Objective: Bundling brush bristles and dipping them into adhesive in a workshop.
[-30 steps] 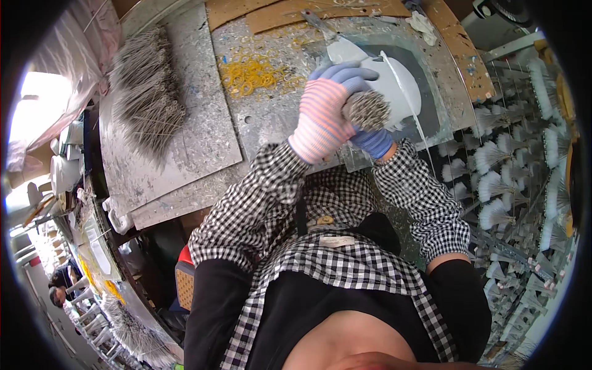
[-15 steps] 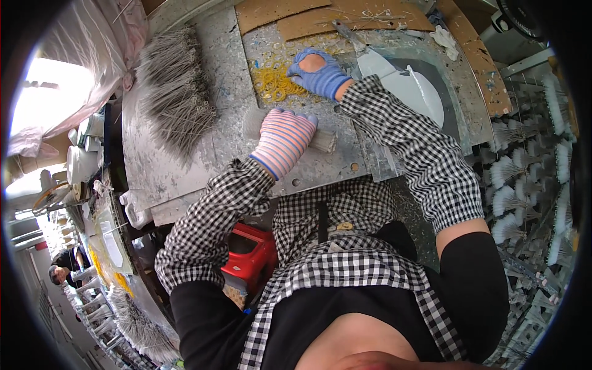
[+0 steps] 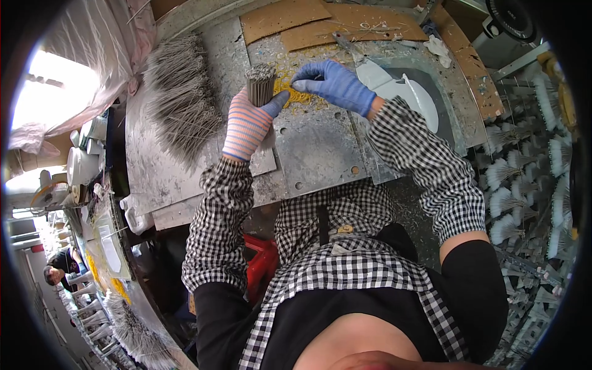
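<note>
My left hand (image 3: 245, 126), in a pink striped glove with a blue thumb, is wrapped round a bundle of thin grey bristles (image 3: 260, 92). The bundle stands upright in my grip with its packed ends at the top. My right hand (image 3: 336, 86), in a blue glove, is just right of the bundle with fingers and thumb pinched together. What lies in the pinch, if anything, is too small to make out. Yellow rubber bands (image 3: 299, 97) lie loose on the worktable (image 3: 320, 145) below and beside the right fingertips.
A large heap of grey bristle bundles (image 3: 182, 92) lies at the left. On the right, a scraper (image 3: 348, 46) rests by a white paste (image 3: 422, 102) on a dark plate. Cardboard sheets (image 3: 357, 28) line the far edge. A person (image 3: 61, 265) is at the far left.
My left hand has moved left and raised the bristle bundle from lying on the table to upright. My right hand has shifted slightly right and nearer, off the yellow rubber bands, and turned.
</note>
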Available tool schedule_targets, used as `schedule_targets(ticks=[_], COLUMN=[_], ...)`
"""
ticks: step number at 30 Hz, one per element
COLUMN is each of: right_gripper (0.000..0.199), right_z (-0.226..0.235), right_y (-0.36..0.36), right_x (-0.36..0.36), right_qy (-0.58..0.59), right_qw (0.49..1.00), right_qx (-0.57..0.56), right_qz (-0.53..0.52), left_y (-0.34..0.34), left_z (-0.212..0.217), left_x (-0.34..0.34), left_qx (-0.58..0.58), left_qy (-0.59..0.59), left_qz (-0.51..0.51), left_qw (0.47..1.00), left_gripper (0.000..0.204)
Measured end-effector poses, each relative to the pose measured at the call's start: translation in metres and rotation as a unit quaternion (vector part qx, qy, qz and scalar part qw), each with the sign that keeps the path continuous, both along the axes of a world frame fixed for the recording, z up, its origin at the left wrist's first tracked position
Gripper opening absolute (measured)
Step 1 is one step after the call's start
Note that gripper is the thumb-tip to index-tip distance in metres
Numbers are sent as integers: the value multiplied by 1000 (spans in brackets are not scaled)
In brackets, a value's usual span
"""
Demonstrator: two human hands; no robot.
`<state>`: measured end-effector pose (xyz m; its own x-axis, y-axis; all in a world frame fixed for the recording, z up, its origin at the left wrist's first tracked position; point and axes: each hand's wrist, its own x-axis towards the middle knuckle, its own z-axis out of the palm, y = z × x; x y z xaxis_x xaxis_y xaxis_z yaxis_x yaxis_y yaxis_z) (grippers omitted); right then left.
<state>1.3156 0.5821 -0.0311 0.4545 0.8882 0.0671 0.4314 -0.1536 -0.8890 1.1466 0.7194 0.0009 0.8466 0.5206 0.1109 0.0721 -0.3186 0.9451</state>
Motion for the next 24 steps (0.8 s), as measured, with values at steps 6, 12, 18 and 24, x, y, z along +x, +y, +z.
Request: schedule_targets(ticks=[6,12,18,24], right_gripper=[30,32,104,87], right_z=[38,52,73,-17], right_y=[-55,-80,-64,-73], right_x=[-30,-46,-83,24], right_qy=[415,243,-217,314], right_qw=[858,959,974,948], right_qx=[272,127,55,0], right_qz=[131,68,27,-46], left_y=[-4,-38,-64,-87], left_z=[-2,9,-4,7], left_x=[-2,-12,-16,-16], left_qx=[-113,-166,-122,373], left_qy=[37,39,61,7], left_qz=[-32,-69,-172,-206], left_qw=[992,983,976,905], left_gripper=[23,28,24,40])
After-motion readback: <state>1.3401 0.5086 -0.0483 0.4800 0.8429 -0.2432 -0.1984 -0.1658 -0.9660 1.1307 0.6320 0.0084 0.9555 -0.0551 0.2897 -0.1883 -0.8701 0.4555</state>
